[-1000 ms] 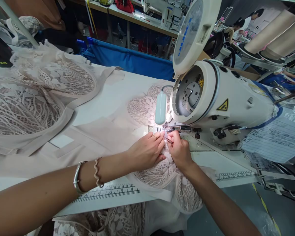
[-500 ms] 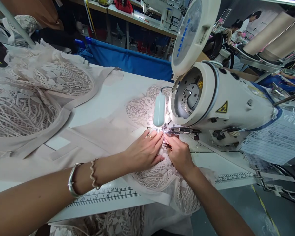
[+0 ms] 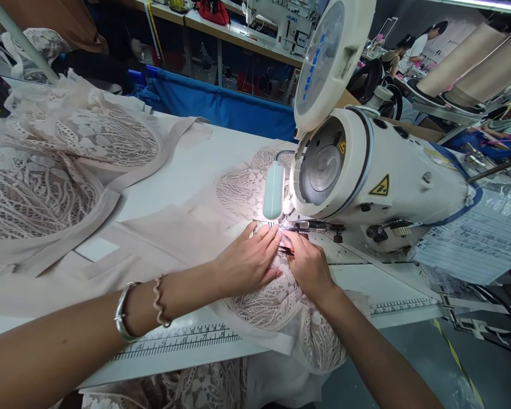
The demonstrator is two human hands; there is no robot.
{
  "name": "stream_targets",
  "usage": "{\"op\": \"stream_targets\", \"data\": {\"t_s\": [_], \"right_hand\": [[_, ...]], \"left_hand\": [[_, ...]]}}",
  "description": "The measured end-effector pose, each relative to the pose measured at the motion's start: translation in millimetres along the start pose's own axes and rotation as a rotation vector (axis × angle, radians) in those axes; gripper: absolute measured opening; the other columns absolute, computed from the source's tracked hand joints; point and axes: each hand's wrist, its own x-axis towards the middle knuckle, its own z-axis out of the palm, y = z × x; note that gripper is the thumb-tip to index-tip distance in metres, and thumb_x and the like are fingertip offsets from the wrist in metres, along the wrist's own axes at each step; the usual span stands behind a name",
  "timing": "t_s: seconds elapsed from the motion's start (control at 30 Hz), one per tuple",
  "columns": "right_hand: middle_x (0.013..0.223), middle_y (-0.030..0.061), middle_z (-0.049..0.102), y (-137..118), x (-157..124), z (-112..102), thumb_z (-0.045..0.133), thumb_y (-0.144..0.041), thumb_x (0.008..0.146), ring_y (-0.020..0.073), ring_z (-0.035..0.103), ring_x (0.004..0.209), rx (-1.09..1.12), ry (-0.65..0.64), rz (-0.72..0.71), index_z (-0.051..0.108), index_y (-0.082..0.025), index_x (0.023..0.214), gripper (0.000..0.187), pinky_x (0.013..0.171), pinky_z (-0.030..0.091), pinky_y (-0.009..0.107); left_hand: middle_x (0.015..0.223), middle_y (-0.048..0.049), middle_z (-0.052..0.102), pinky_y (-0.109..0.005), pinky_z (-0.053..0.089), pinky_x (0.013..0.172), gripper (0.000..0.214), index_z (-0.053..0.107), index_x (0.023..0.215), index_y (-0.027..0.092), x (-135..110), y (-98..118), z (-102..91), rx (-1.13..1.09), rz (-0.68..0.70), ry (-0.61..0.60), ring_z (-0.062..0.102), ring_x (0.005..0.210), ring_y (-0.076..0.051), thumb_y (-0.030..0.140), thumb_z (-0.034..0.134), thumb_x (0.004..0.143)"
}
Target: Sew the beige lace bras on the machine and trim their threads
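A beige lace bra (image 3: pixel 262 307) lies under the sewing machine (image 3: pixel 378 165), with a cup hanging over the table's front edge. My left hand (image 3: pixel 249 258) rests on the lace, fingers stretched toward the needle area and lying flat. Close beside it, my right hand (image 3: pixel 309 261) is closed, thumb and fingertips at the fabric by the needle. Small dark thread snips (image 3: pixel 286 250) stick out from under its fingers; their handles are hidden. A pale green lamp (image 3: pixel 273 192) lights the spot above my fingertips. The needle itself is hidden in the glare.
More lace bras (image 3: pixel 38 193) are piled on the left of the white table (image 3: pixel 170 136). Printed rulers (image 3: pixel 187 338) run along its front edge. A round machine cover (image 3: pixel 330 62) stands raised. Thread cones (image 3: pixel 462 59) and a paper sheet (image 3: pixel 472 244) are at right. People work behind.
The disc inside the machine's round housing was sharp earlier and is now blurred by spinning. The whole view has shifted slightly; both hands keep nearly the same place at the fabric.
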Motion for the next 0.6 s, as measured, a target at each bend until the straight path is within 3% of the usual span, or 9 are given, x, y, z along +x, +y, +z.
{"op": "stream_targets", "data": {"t_s": [0.1, 0.17, 0.27, 0.4, 0.47, 0.6], "right_hand": [[0.075, 0.0048, 0.066, 1, 4, -2, 0.053, -0.005, 0.089, 0.0260, 0.065, 0.068, -0.025, -0.095, 0.124, 0.063, -0.013, 0.106, 0.021, 0.062, 0.047, 0.030], [0.075, 0.0035, 0.065, 3, 4, -6, 0.056, -0.007, 0.087, 0.0251, 0.064, 0.066, 0.012, -0.102, 0.160, 0.061, -0.014, 0.104, 0.020, 0.060, 0.046, 0.030], [0.093, 0.0065, 0.065, 7, -1, -15, 0.053, -0.007, 0.085, 0.0233, 0.065, 0.079, 0.133, -0.018, 0.079, 0.062, -0.016, 0.108, 0.027, 0.068, 0.049, 0.029], [0.107, 0.0087, 0.062, 10, -6, -21, 0.044, -0.005, 0.089, 0.0223, 0.064, 0.090, 0.222, 0.030, -0.083, 0.064, -0.016, 0.120, 0.039, 0.075, 0.050, 0.028], [0.106, 0.0090, 0.062, 11, -6, -20, 0.042, -0.005, 0.090, 0.0226, 0.064, 0.089, 0.203, 0.028, -0.105, 0.064, -0.015, 0.122, 0.041, 0.073, 0.050, 0.029], [0.110, 0.0095, 0.063, 9, 0, -15, 0.041, -0.003, 0.088, 0.0239, 0.064, 0.091, 0.161, 0.025, -0.115, 0.065, -0.014, 0.122, 0.043, 0.073, 0.051, 0.031]], "left_hand": [[0.139, -0.0260, 0.059, -0.052, 0.039, 0.106, 0.065, 0.053, 0.137, -0.003, 1, 0, -1.2, 0.042, 0.034, 0.013, 0.056, 0.127, -0.037, 0.051, 0.038, 0.103], [0.133, -0.0247, 0.063, -0.049, 0.041, 0.107, 0.050, 0.059, 0.130, -0.002, 0, 5, -2.5, 0.085, 0.130, 0.010, 0.058, 0.125, -0.035, 0.037, 0.042, 0.104], [0.132, -0.0231, 0.063, -0.048, 0.043, 0.106, 0.039, 0.057, 0.132, 0.001, -4, 13, -5.1, 0.071, 0.226, -0.023, 0.058, 0.125, -0.036, 0.017, 0.049, 0.097], [0.141, -0.0229, 0.055, -0.058, 0.042, 0.108, 0.051, 0.054, 0.136, 0.007, -6, 12, -9.2, -0.076, 0.199, -0.114, 0.048, 0.137, -0.044, 0.014, 0.063, 0.086], [0.139, -0.0204, 0.057, -0.058, 0.042, 0.110, 0.045, 0.058, 0.130, 0.009, -5, 4, -10.8, -0.132, 0.200, -0.130, 0.048, 0.136, -0.041, 0.011, 0.063, 0.085], [0.127, -0.0127, 0.065, -0.048, 0.046, 0.108, 0.030, 0.065, 0.116, 0.016, 0, -13, -10.2, -0.247, 0.192, -0.036, 0.055, 0.127, -0.029, 0.005, 0.055, 0.090]]}}
